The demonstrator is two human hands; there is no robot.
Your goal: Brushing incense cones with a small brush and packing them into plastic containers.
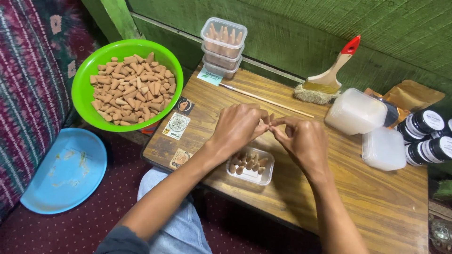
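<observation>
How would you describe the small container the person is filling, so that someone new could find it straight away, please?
On the wooden table, look just below the left hand and right hand. The small clear tray lies there open and partly filled with tan cones, unlike the lidded stacked tubs at the table's far edge.

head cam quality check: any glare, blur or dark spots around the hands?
Head view: light is soft and even, with no hard glare on the wooden table. The left hand and right hand are fairly sharp, fingertips slightly soft. The clear tray beneath them sits in their shadow. The bottom corners are dim, and the edges bow slightly.
</observation>
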